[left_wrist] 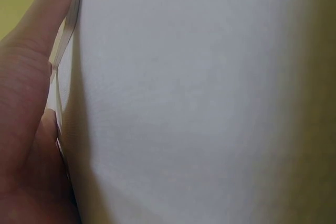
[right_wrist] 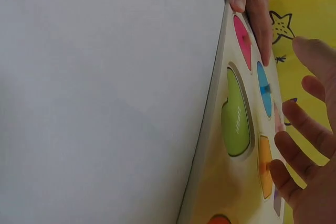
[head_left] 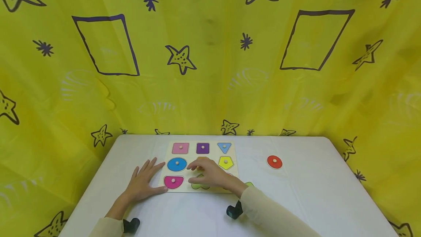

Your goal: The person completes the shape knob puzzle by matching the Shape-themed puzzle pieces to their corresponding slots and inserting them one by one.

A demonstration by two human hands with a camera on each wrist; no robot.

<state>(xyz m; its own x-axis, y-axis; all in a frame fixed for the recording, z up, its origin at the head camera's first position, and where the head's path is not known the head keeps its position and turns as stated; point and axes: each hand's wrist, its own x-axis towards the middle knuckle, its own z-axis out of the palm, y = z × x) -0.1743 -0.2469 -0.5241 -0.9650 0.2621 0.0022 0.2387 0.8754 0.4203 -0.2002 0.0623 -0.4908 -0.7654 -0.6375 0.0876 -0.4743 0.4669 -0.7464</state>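
Observation:
A wooden shape puzzle board (head_left: 212, 189) lies on the white table, with several knobbed pieces in it. My left hand (head_left: 142, 183) rests at the board's left edge, fingers spread and thumb touching the lower left corner. Over the middle of the board is my right hand (head_left: 210, 173), its fingers loosely bent and holding nothing. Below it is the green heart space (right_wrist: 237, 119), with the word "Heart" and no knob showing. An orange hexagon (right_wrist: 265, 166), a blue oval (head_left: 177, 164) and a pink half-round piece (head_left: 173, 182) sit in the board. My right hand hides part of the orange piece.
A red round piece (head_left: 274, 161) with a knob lies on the table (head_left: 312, 193) to the right of the board. A green piece (head_left: 249, 184) is partly hidden by my right sleeve. Behind the table hangs a yellow curtain (head_left: 210, 83).

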